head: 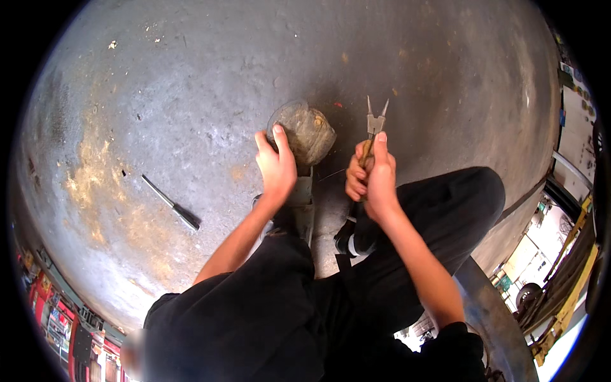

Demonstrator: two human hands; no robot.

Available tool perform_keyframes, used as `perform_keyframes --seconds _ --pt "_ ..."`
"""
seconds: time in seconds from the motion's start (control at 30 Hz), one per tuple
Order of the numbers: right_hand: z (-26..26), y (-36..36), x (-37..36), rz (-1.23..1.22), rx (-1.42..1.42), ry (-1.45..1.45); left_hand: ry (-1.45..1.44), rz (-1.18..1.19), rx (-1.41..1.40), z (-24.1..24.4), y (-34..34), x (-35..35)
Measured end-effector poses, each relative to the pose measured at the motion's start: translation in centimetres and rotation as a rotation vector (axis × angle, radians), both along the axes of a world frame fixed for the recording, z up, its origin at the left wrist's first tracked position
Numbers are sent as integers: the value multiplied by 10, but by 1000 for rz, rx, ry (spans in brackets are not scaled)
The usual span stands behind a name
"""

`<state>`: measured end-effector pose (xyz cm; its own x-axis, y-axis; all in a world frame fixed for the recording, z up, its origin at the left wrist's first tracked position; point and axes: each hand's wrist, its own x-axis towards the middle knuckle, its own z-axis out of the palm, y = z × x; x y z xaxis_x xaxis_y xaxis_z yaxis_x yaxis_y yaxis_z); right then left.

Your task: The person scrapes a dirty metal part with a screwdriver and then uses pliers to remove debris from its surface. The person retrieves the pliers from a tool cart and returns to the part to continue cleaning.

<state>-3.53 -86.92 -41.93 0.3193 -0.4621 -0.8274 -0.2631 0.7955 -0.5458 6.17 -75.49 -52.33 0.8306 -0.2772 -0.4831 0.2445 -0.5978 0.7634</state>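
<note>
My left hand (278,164) grips the left edge of a dirty, rounded metal part (303,126) with a bolt-like spot near its upper right; what kind of part it is I cannot tell. Beneath it, between my legs, a narrow grey metal piece (303,191) runs towards me. To the right, apart from the part, my right hand (374,174) is closed round the handles of snap ring pliers (376,123), whose two thin tips point away from me and stand spread, with nothing between them.
A screwdriver-like tool with a dark handle (185,217) lies on the stained concrete floor (215,71) at the left. A small red scrap (338,104) is beyond the part. Red shelving (43,291) stands at the lower left rim, and a yellow-edged frame (568,305) at the lower right.
</note>
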Motion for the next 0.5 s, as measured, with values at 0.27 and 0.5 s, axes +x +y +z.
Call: perform_keyframes --seconds 0.27,0.5 --pt "2 -16 -22 427 26 193 34 -366 -9 -3 -5 49" --pt "3 -19 -23 625 -19 244 100 -474 17 -6 -5 59"
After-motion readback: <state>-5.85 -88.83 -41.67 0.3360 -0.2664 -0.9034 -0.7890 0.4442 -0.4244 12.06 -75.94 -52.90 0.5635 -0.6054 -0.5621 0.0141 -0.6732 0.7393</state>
